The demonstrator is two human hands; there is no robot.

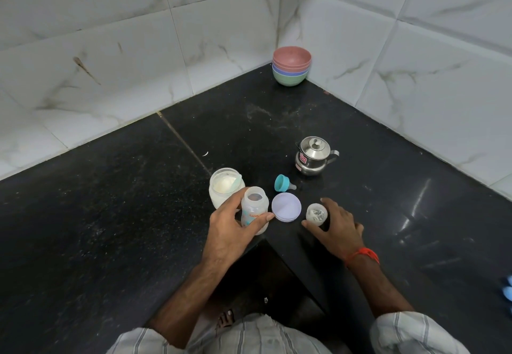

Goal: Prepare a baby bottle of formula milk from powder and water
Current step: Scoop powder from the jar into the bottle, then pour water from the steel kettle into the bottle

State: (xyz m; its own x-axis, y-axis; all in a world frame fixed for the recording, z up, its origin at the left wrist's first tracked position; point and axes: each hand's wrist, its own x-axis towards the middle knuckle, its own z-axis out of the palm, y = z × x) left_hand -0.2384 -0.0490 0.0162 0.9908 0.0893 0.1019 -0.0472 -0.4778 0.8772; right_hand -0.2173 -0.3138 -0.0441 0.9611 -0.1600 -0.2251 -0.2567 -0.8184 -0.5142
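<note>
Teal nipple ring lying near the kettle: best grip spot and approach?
Probably grip the teal ring across its rim, coming from above. It lies on its side on the counter, with the clear nipple tip pointing right toward the kettle. The rim looks the widest and stiffest part; the tip looks soft. The right hand is nearest.

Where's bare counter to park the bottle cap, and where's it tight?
Free: the wide stretch of black counter left of the open powder jar; also the patch between the steel kettle and the stacked bowls. Crowded: the front cluster of baby bottle, round lid, teal nipple ring and bottle cap.
</note>
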